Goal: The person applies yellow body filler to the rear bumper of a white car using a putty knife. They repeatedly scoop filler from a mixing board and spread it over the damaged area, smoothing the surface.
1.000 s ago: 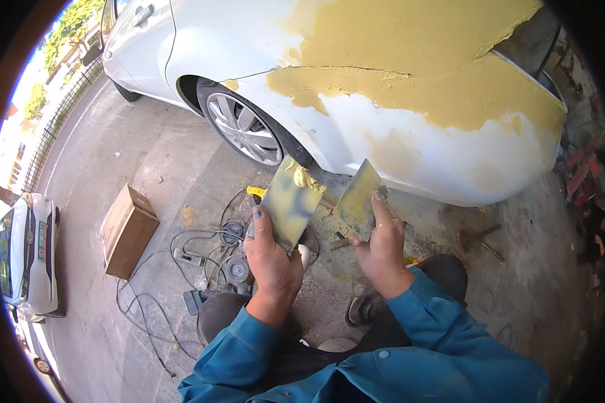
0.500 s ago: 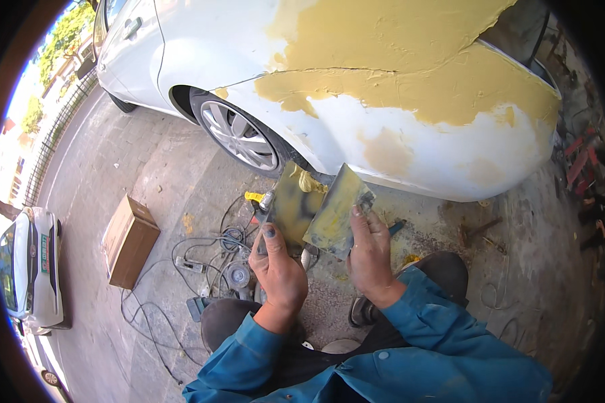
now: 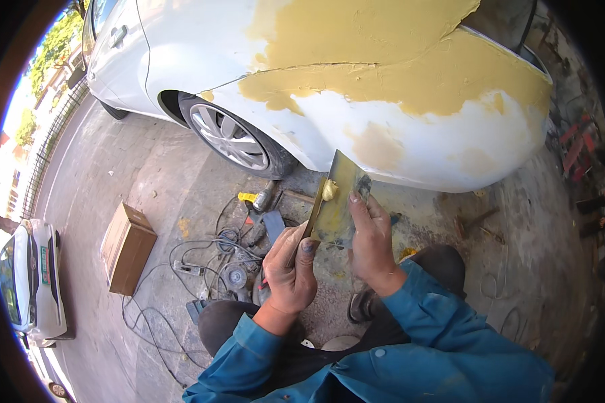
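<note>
My left hand (image 3: 291,272) grips a thin flat putty spreader (image 3: 314,216), seen almost edge-on. My right hand (image 3: 372,243) pinches a second flat spreader (image 3: 339,216), greenish and smeared with yellow, by its right side. Their faces meet or nearly meet in front of me, tilted upward. A lump of pale yellow putty (image 3: 330,190) sits between them, near the left spreader's upper edge. Beyond my hands stands a white car (image 3: 302,144), its rear corner coated with broad yellow filler (image 3: 410,80). Both spreaders are apart from the car.
A cardboard box (image 3: 129,248) stands on the ground to the left. Tangled cables (image 3: 225,242), a grinder (image 3: 235,277) and a tool with a yellow part (image 3: 265,195) lie by the car's wheel (image 3: 228,134). Another white car (image 3: 37,279) is parked far left.
My left hand has turned its spreader from face-up to edge-on and brought it against or close to the right one. The putty lump now shows between them. The view has shifted slightly.
</note>
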Demonstrator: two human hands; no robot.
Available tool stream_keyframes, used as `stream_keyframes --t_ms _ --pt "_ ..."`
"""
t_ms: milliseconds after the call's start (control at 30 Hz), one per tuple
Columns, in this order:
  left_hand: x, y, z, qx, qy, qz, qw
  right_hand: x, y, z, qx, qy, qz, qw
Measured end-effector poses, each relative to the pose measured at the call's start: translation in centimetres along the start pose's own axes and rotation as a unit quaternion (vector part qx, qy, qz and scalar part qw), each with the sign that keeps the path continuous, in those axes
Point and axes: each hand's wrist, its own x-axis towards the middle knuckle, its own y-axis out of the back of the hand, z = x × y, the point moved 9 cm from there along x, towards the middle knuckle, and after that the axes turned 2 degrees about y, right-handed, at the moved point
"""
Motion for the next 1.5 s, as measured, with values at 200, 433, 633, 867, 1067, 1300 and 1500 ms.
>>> stream_keyframes --t_ms 200,433,633,867,1067,1300,1500 --pt "0.2 -0.8 0.3 0.057 -0.059 -0.088 0.993 0.8 0.7 -0.8 -0.051 0.031 -0.043 0.997" --pt "-0.2 2.9 -7.4 -0.387 0.298 0.152 0.860 2.1 1.9 -5.2 -0.113 0.181 -0.040 0.976" --pt "-2.5 -0.9 -9.0 -0.458 0.401 0.128 0.783 0.2 -0.2 -4.6 -0.205 0.241 -0.068 0.946" --pt "-1.7 0.2 -9.8 -0.461 0.379 0.159 0.787 -2.4 -1.6 -1.6 -0.411 0.280 -0.176 0.849" --pt "-0.9 0.9 -9.0 -0.347 0.326 0.177 0.861 -3.1 -0.6 -4.0 -0.518 0.365 -0.103 0.767" --pt "-1.8 -0.4 -7.6 -0.177 0.261 0.080 0.945 -1.4 -0.8 -0.1 -0.607 0.355 -0.154 0.694" --pt "0.3 1.7 -6.7 -0.241 0.287 0.149 0.915 2.3 4.4 -1.6 -0.571 0.309 -0.038 0.760"
